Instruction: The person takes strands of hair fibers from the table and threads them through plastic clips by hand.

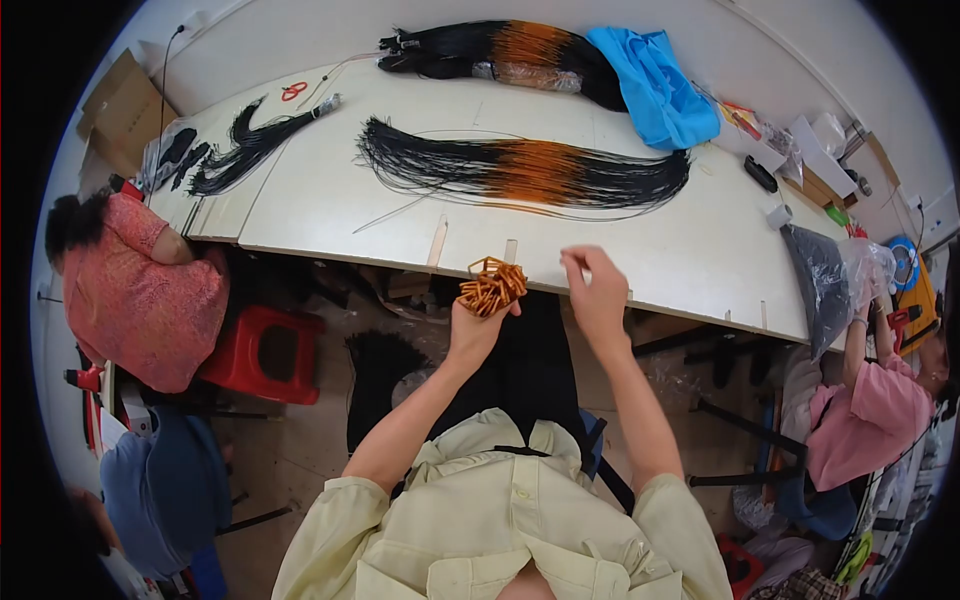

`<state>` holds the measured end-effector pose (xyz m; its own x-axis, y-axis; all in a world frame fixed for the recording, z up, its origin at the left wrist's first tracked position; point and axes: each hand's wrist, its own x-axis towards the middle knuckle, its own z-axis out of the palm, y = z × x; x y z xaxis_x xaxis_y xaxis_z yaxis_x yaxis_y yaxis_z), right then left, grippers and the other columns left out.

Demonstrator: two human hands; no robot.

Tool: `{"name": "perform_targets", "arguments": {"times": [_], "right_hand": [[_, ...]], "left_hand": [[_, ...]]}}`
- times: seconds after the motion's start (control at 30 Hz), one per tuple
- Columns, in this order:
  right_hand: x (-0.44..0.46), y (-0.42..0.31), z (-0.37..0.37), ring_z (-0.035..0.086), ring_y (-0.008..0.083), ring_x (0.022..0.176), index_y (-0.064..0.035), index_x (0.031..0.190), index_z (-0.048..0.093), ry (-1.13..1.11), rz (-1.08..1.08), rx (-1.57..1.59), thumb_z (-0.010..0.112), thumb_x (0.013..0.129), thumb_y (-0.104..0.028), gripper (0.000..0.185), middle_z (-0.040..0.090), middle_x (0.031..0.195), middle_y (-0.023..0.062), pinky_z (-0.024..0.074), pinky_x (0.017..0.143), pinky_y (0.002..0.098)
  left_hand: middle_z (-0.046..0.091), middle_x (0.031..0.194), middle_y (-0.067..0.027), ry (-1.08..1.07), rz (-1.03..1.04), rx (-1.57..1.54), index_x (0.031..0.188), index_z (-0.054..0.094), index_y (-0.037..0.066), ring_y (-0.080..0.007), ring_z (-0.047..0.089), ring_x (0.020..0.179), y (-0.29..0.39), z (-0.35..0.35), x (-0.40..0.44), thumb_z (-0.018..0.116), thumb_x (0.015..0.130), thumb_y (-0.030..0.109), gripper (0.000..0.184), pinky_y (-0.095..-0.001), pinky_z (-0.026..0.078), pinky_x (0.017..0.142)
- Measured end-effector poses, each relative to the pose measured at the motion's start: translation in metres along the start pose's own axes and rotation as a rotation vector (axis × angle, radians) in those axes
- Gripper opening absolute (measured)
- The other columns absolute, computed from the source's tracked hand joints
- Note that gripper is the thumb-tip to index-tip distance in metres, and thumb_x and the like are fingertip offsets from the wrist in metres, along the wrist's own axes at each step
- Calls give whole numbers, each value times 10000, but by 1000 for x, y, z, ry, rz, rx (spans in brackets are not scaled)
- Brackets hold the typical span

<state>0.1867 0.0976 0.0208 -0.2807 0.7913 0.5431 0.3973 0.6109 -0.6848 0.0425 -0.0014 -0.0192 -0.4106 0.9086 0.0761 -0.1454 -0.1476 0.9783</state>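
Observation:
My left hand [478,322] is closed around a bunch of looped orange-brown strands [492,286] at the table's front edge. To its right, my right hand [594,290] is raised by the edge, slightly blurred, with its fingers partly curled; nothing shows clearly between them. Beyond both hands, a long bundle of black strands with an orange middle section [540,172] lies across the white table [310,215]. A thicker black and orange bundle [535,50] rests farther back, partly wrapped in clear plastic, beside a blue cloth [655,88].
A shorter black bundle [262,140] and red-handled scissors [294,91] lie at the left. One person [150,290] sits left near a red stool [265,355]; another person [868,415] is at the right, by a dark plastic bag [820,285].

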Motion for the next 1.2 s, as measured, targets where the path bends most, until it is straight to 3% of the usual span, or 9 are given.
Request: {"name": "perform_targets", "arguments": {"times": [0.2, 0.4, 0.6, 0.63, 0.73, 0.8, 0.87, 1.1, 1.2], "right_hand": [[87, 43, 56, 562, 233, 753, -67, 867, 635, -181, -383, -372, 627, 826, -103, 55, 573, 821, 48, 479, 678, 330], [90, 50, 67, 565, 235, 740, -78, 862, 600, -261, -330, -516, 607, 835, -104, 38, 567, 817, 50, 474, 662, 346], [137, 22, 28, 573, 247, 676, -83, 858, 542, -72, -415, -648, 593, 819, -73, 65, 582, 769, 48, 480, 600, 335], [154, 0, 6, 565, 231, 625, -87, 865, 557, 132, -510, -543, 604, 816, -54, 76, 600, 738, 42, 474, 564, 323], [171, -76, -56, 539, 174, 584, -67, 879, 598, 220, -372, -184, 633, 818, -49, 72, 638, 734, 36, 452, 548, 288], [160, -87, -61, 526, 146, 563, -56, 885, 618, 266, -298, -1, 647, 820, -46, 72, 656, 732, 32, 441, 540, 271], [126, -77, -48, 533, 103, 590, -20, 882, 661, -474, -71, 58, 620, 841, 5, 63, 664, 715, 32, 452, 576, 231], [70, -35, -28, 528, 94, 585, 19, 838, 668, -703, 236, 175, 603, 848, -24, 78, 655, 687, 50, 442, 570, 217], [65, -34, -25, 527, 103, 586, 23, 838, 668, -747, 245, 86, 602, 852, -38, 91, 656, 685, 54, 444, 580, 223]], "left_hand": [[666, 846, -93, 112, 140, -242, 895, 635, -10, -132, 574, 675, 72, -28, -6, 597, 871, -78, 82, -232, 484, 651], [661, 891, -99, 207, 168, -108, 917, 611, -2, -168, 570, 702, 112, -68, -1, 576, 937, 7, 41, -228, 475, 652], [660, 872, -92, 156, 420, -97, 906, 636, 16, -150, 587, 702, 120, -87, 21, 583, 950, 58, 81, -199, 466, 643], [664, 865, -91, 171, 424, -138, 899, 643, 19, -145, 596, 710, 125, -88, 21, 587, 949, 62, 87, -195, 469, 646], [671, 852, -88, 206, 410, -226, 884, 657, 25, -134, 615, 725, 135, -86, 18, 594, 946, 68, 99, -187, 475, 650], [678, 852, -77, 188, 382, -35, 894, 662, 26, -122, 628, 730, 142, -84, 18, 622, 927, 75, 71, -185, 482, 651], [685, 852, -67, 162, 358, 153, 904, 667, 28, -110, 640, 735, 145, -82, 16, 651, 909, 81, 56, -183, 489, 652], [690, 764, -47, -14, 42, 224, 906, 656, -60, -106, 589, 610, 155, -49, 56, 741, 797, 41, 171, -193, 468, 598], [659, 677, -62, -165, 136, 367, 839, 662, -82, -126, 527, 536, 122, -32, 81, 758, 757, 45, 179, -228, 447, 550]]}}
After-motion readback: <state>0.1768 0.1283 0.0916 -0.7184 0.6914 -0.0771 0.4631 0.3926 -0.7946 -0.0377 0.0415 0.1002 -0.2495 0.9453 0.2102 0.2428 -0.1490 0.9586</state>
